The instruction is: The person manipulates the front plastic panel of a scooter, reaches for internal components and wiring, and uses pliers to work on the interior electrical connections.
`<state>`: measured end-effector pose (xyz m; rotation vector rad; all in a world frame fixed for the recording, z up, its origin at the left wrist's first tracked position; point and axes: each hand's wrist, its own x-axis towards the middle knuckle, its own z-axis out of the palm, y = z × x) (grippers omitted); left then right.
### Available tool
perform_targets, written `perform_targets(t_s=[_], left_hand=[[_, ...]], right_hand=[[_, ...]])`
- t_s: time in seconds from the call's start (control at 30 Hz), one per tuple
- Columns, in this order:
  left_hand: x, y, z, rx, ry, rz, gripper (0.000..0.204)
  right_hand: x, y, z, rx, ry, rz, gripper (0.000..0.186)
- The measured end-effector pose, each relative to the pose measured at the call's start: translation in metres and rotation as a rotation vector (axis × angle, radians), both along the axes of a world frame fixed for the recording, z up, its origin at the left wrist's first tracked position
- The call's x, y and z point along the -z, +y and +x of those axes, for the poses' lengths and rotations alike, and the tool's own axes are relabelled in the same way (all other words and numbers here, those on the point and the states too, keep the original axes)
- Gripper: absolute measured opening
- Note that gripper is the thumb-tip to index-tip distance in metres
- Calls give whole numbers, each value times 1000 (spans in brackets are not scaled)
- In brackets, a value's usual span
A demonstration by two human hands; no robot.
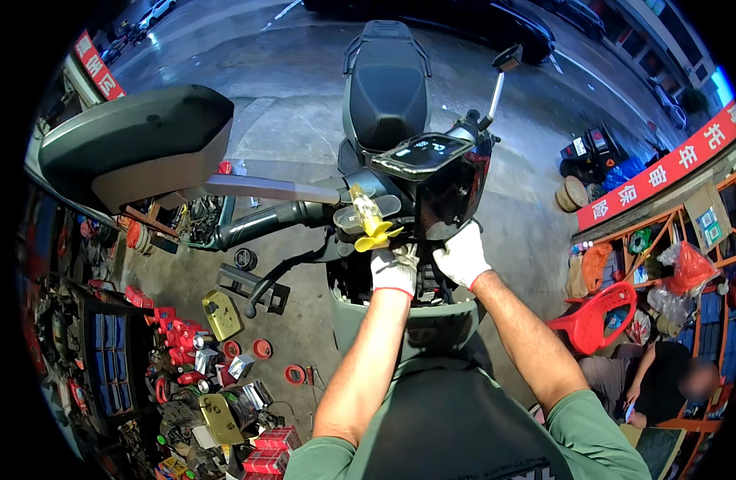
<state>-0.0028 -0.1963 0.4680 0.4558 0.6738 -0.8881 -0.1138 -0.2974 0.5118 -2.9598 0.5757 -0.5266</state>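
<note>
A green scooter (352, 116) faces me with its front cover (432, 326) just below my hands. My left hand (394, 270), in a white glove, is closed, its bent fingers in the gap above that cover. What they pinch is hidden. To its right, my gloved right hand (462, 254) is closed at the lower edge of a glossy black panel (452, 196), with its fingertips partly out of sight. Dark inner parts show between the hands. Above the panel is a lit display (425, 154). A yellow propeller ornament (374, 227) is on the handlebar by my left hand.
The large mirror (144, 136) and brake lever (284, 274) extend left. Red boxes (276, 442), tools and parts crowd the left floor. On the right are a red plastic chair (598, 318), a seated person (664, 380) and orange shelving (724, 260).
</note>
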Motion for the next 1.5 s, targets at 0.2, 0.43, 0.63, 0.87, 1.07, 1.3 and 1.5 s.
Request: perform_targets(t_s=[0.2,0.43,0.63,0.87,1.07,1.3,1.5], left_hand=[[-22,10,17,3,-22,-287,33],[-16,9,33,101,-84,-178,32],[-8,11,38,177,-166,-118,37],[-13,15,39,306,-212,-166,38],[-2,35,51,566,-372,125,37],[-13,39,61,672,-512,257,49],[-5,32,62,494,-368,146,44]], right_hand=[[-16,8,1,46,46,62,25],[-19,8,0,48,26,118,17],[-20,6,-2,44,41,78,12],[-23,9,-2,100,153,8,13],[-19,6,-2,81,98,52,12],[-23,7,0,43,-38,89,17],[-18,6,-1,55,-7,46,14]])
